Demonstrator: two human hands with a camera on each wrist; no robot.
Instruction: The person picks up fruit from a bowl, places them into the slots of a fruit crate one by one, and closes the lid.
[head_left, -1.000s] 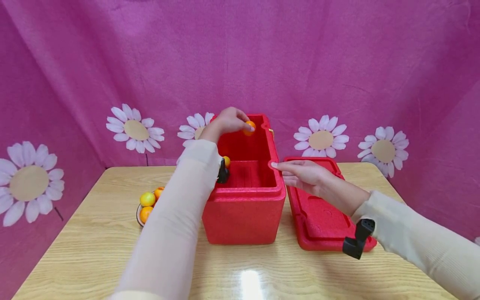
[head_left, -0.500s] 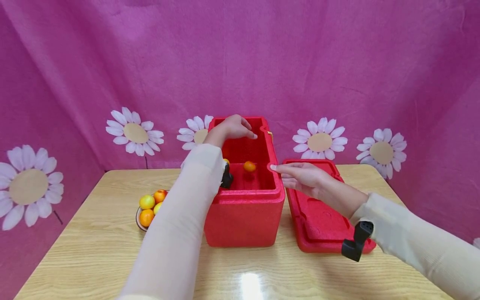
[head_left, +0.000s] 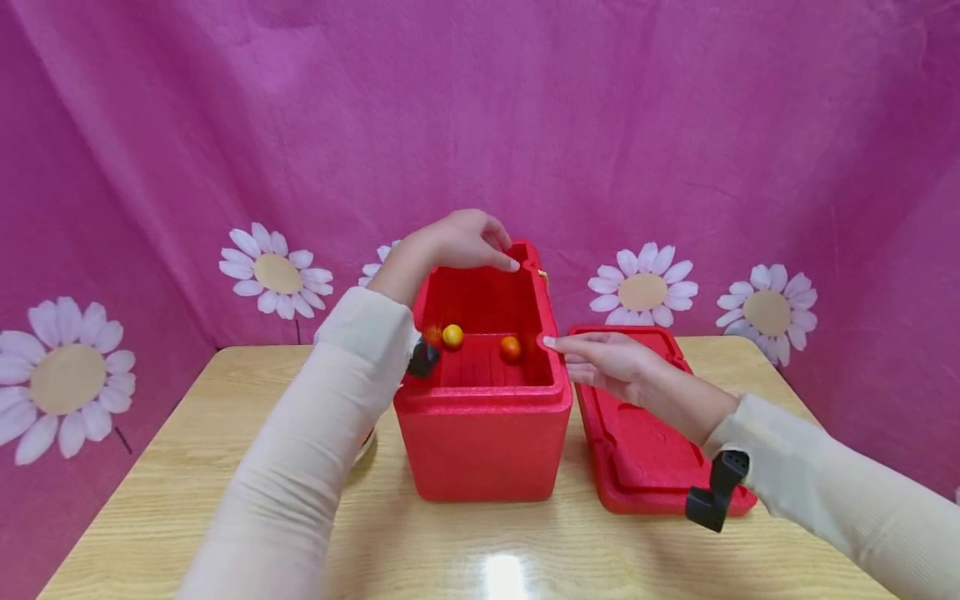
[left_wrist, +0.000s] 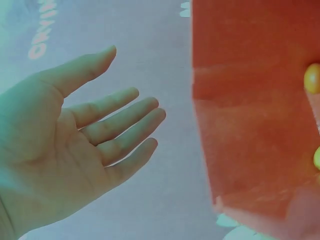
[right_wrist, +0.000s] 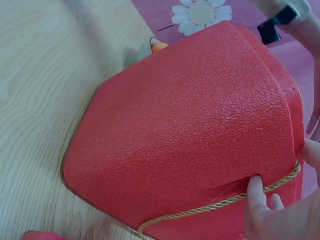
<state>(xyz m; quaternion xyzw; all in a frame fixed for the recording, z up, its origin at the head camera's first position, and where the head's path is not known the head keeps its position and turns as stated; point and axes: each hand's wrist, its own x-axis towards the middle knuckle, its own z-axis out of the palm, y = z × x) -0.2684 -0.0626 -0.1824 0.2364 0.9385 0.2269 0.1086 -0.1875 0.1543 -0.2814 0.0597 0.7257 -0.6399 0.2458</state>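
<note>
Above the back of a red foam cool box (head_left: 483, 446) hovers my left hand (head_left: 468, 239), empty and with its fingers relaxed. The left wrist view shows that hand (left_wrist: 75, 145) palm on, fingers spread, beside the box wall (left_wrist: 245, 145). Inside the box lie a small orange-red fruit (head_left: 510, 349) on the right and a yellow fruit (head_left: 452, 337) with another orange one (head_left: 432, 335) on the left. My right hand (head_left: 611, 354) holds the box's right wall, thumb on the rim and fingers outside, near the gold cord (right_wrist: 215, 205) in the right wrist view.
The box's red lid (head_left: 652, 433) lies on the wooden table (head_left: 600, 558) to the right. Left of the box, a bowl (head_left: 365, 447) is mostly hidden behind my left sleeve. A pink cloth (head_left: 480, 108) with daisies hangs close behind.
My left hand let the orange-red fruit drop into the box, then rose and drew back left. The fruit now sits on the box floor. My right hand has stayed on the wall.
</note>
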